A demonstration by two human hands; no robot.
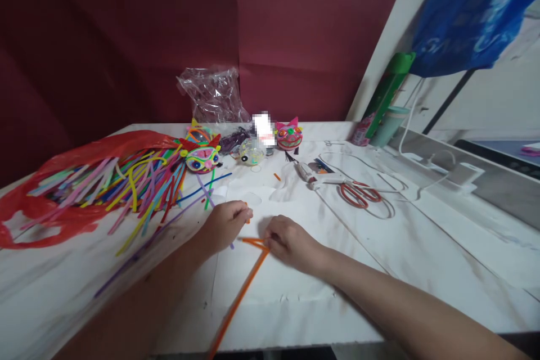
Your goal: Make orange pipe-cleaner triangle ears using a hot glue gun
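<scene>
My left hand point(225, 224) is closed in a pinch on a small orange piece that looks like pipe cleaner point(248, 220); only its ends show past the fingers. Just to the right, my right hand point(291, 242) grips a long orange pipe cleaner point(244, 287). Its bent part juts left from the fingers, while the straight length runs down past the table's front edge. Both hands are over a white sheet point(274, 287) on the marble-patterned table. Beyond my left hand lie loose purple, green and blue pipe cleaners point(210, 188).
A red plastic bag point(105, 140) spills many-coloured pipe cleaners at left. Decorated animal heads point(202, 158), including a pink one point(289, 136), stand at the back. To the right are a glue gun point(314, 174), red-handled scissors point(358, 194), white cords and a power strip point(462, 177).
</scene>
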